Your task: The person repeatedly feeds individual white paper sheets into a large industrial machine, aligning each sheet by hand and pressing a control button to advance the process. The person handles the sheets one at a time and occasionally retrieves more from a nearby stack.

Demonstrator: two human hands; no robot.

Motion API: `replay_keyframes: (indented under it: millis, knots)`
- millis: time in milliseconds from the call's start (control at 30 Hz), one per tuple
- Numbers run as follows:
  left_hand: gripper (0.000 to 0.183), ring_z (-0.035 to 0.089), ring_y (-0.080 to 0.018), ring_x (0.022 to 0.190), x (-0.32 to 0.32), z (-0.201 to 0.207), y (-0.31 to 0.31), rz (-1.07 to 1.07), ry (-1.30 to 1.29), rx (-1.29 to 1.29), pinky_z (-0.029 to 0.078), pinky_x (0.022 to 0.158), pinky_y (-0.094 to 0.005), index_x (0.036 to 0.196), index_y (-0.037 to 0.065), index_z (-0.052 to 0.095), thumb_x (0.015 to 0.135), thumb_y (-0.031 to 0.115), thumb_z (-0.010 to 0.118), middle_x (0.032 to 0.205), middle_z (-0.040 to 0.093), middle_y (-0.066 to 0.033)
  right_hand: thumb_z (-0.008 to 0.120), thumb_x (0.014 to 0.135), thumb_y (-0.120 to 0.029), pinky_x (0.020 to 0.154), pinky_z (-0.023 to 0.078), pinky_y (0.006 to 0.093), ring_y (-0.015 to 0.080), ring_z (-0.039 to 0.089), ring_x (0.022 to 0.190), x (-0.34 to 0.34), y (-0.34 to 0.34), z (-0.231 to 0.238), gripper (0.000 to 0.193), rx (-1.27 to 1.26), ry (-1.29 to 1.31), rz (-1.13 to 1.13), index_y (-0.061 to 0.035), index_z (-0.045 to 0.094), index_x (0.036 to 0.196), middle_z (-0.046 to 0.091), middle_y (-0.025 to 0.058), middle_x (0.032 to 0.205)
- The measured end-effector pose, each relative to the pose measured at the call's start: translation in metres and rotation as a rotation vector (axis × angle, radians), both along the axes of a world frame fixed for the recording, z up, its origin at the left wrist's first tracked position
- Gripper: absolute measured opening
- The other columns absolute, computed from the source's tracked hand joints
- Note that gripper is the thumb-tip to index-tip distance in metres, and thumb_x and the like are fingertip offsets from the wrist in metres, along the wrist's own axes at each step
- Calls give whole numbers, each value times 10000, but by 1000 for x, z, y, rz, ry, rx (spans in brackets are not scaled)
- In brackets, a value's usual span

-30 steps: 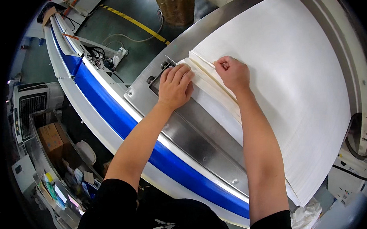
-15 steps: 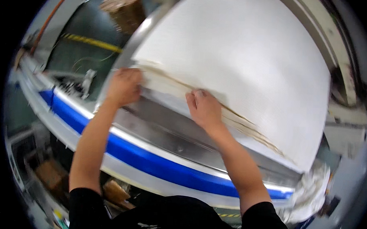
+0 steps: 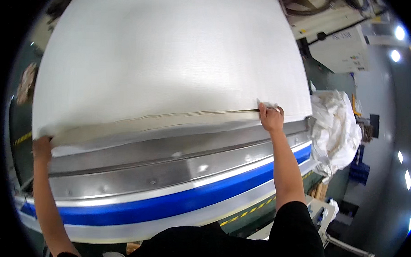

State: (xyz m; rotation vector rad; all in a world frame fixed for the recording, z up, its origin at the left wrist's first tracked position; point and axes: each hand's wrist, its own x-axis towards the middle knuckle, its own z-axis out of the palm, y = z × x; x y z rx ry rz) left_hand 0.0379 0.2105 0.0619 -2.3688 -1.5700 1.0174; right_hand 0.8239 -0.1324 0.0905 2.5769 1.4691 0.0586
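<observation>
fabric: big white sheet (image 3: 171, 59) spread flat over pretty much the whole top of the desk, with its near edge running along just above the metal strip
fold line: thin brownish seam (image 3: 169, 114) running left to right close to that near edge
right hand: the right hand (image 3: 271, 117) is closed, pinching the fabric edge at the right end of the seam
left hand: the left hand (image 3: 42, 148) is way over at the far left corner of the sheet, touching the edge, but whether it's actually gripping I can't tell
desk: steel rim (image 3: 168, 165) with rivets, blue band (image 3: 175, 202) under it
off to the right: crumpled white bag (image 3: 334, 128) just beside the desk end
</observation>
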Motion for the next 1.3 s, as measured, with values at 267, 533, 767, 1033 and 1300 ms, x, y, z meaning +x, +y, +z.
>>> replay_keyframes:
  millis: [267, 533, 767, 1033, 1300]
  knots:
    - [249, 583, -339, 999, -71, -33, 19, 76, 6, 141, 463, 867, -407, 1049, 45, 598, 813, -18, 548, 1065, 609, -137, 233, 976, -476, 1090, 256, 472, 330, 602, 1028, 161, -65, 16, 600, -272, 22, -244, -96, 697, 995, 644, 187, 1070]
    - [133, 593, -365, 925, -115, -49, 22, -205, -112, 213, 484, 752, -428, 933, -15, 615, 870, 44, 513, 957, 639, -173, 462, 856, -213, 892, 486, 405, 305, 626, 1003, 250, -107, 17, 288, -556, -69, -226, -136, 645, 1065, 658, 116, 1074]
    - [213, 609, -340, 921, -75, 2, 6, -8, -69, 157, 477, 785, -426, 944, 46, 648, 831, 44, 468, 963, 655, -162, 536, 831, -170, 830, 509, 414, 300, 635, 955, 244, -113, 18, 310, -469, -202, -201, -182, 626, 1127, 655, 83, 1084]
    - [322, 600, -311, 1004, -4, 119, -31, -34, -33, 240, 358, 1023, -449, 1095, 128, 642, 844, 56, 452, 1050, 663, -99, 507, 824, -143, 865, 476, 424, 319, 620, 978, 252, -129, 114, 347, -409, -140, -177, -196, 637, 1141, 654, 118, 1074]
    - [317, 586, -322, 1021, -48, 171, -104, 76, 81, -62, 374, 977, -466, 1043, 113, 667, 785, 18, 510, 1003, 661, -129, 560, 822, -175, 831, 490, 426, 328, 630, 945, 241, -217, 150, 291, -520, -52, -80, -137, 654, 1094, 671, 151, 971]
